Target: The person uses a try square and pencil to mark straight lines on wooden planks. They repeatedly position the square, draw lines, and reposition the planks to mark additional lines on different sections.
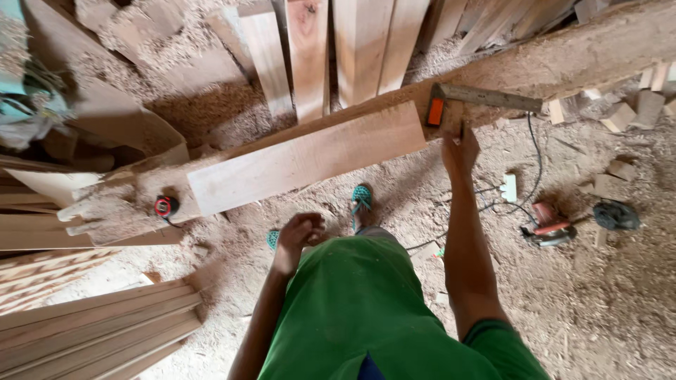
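Observation:
A long pale plank (303, 158) lies on a sawdust-covered wooden beam (563, 56). A metal try square (486, 97) with an orange stock rests on the beam at the plank's right end. My right hand (459, 149) reaches up to just below that stock, fingers bunched together. The back of the hand hides whether they pinch anything. My left hand (299, 236) hangs curled in front of my green shirt, apart from the plank, with nothing visible in it. A red tape measure (166, 206) sits at the plank's left end.
Several boards (359, 42) lean beyond the beam, and more planks (98, 327) are stacked at lower left. On the sawdust floor to the right lie a red power tool (546, 229), a white socket strip (508, 187), cables and wood offcuts (620, 116).

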